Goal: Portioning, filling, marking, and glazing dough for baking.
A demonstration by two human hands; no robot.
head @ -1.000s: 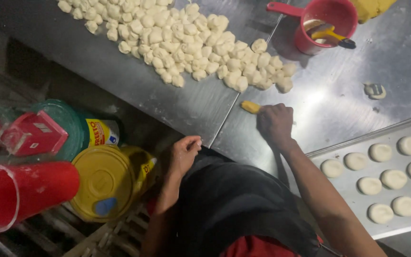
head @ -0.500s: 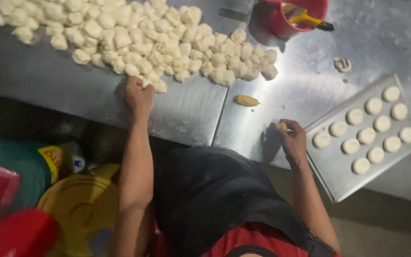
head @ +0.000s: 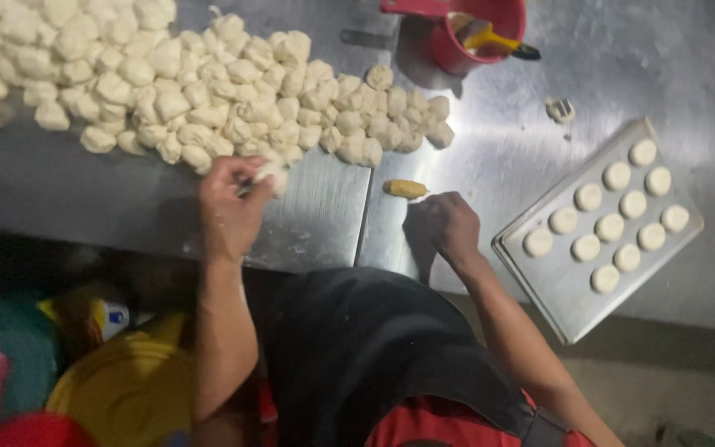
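Note:
My left hand (head: 232,199) is closed around a pale dough piece (head: 270,175) at the near edge of a big heap of dough pieces (head: 175,91) on the steel table (head: 324,215). My right hand (head: 450,223) rests on the table with its fingers curled, holding nothing that I can see. A small yellowish dough lump (head: 405,189) lies just left of that hand's fingertips. To the right sits a metal baking tray (head: 568,290) with several round flattened dough discs (head: 614,217) in rows.
A red cup (head: 477,51) with a yellow-handled tool inside stands at the far side of the table. A small dough scrap (head: 559,109) lies near it. Below the table edge at left are a yellow lid (head: 126,389) and red and green containers.
My left hand pulled one dough piece out of the heap toward me. My right hand moved left from the tray's corner toward the yellowish lump.

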